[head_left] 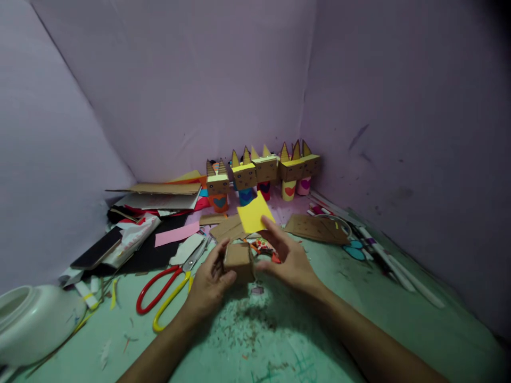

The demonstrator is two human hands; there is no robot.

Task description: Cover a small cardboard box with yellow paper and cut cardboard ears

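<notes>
My left hand (211, 282) grips a small brown cardboard box (238, 260), with its fingers at the left side and the thumb along the front. In my right hand (289, 258) is a yellow square of paper (253, 214), held at the fingertips above the box. The right thumb reaches toward the box's right side; I cannot tell whether it touches. Scissors (171, 284) with one red and one yellow handle lie left of my left hand, blades pointing away.
Along the back wall stand several cardboard-headed figures (293, 170) with pointed ears and heart-marked bodies. Stacked cardboard (159, 188), pink paper (176, 234) and a white round container (43, 322) are at left. A cardboard piece (317, 229) and long sticks (415, 279) lie at right.
</notes>
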